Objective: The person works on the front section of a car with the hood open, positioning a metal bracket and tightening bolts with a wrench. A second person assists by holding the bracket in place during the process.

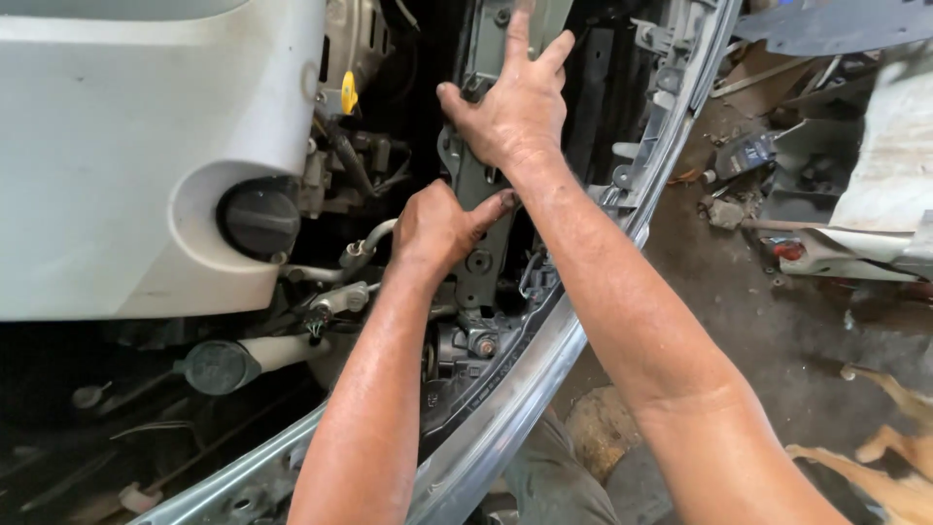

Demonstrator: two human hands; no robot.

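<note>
Engine bay, front edge, viewed from above.

Silver front rail (pixel 505 408): curved, nearest the person, crossing below both forearms.

Left hand (pixel 437 228): closed in a loose fist at the lower part of the grey metal bracket (pixel 478 248), thumb pressed against it; whether the fingers grip anything cannot be told.

Right hand (pixel 515 102): fingers spread flat on the bracket's upper part, steadying it.

Step in hand, judged: seating or aligning the bracket; the next move likely calls for holding it square while a fastener is worked.

Bracket: upright, narrow, dull grey, pierced with holes, between engine and rail.

Black round cap (pixel 259 220): farther left, in the pale cover (pixel 117 146).
</note>
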